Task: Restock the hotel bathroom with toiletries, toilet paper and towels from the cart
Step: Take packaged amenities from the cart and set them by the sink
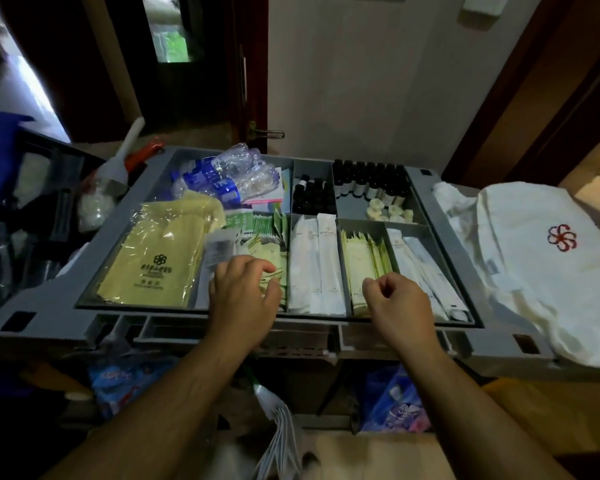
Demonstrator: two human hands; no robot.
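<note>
The grey cart tray (174, 322) is split into compartments of toiletries. My left hand (243, 296) reaches into the stack of pale green packets (276, 259), with fingertips curled over them and the thumb on the near side. My right hand (399, 306) hovers over the yellow sachets (359, 261) with fingers curled; I see nothing held in it. Long white packets (312, 265) lie between the two hands, and more white packets (420, 265) lie to the right. Dark bottles (368, 181) fill the far compartments. Folded white towels (534, 254) with a red flower logo lie on the cart's right end.
Empty water bottles (229, 178) and a yellow wrapped bag (156, 258) fill the left compartment. A spray bottle (118, 168) stands at the far left. Blue patterned packs (392, 403) sit on the shelf below. Behind the cart are a wall and a dark door (253, 81).
</note>
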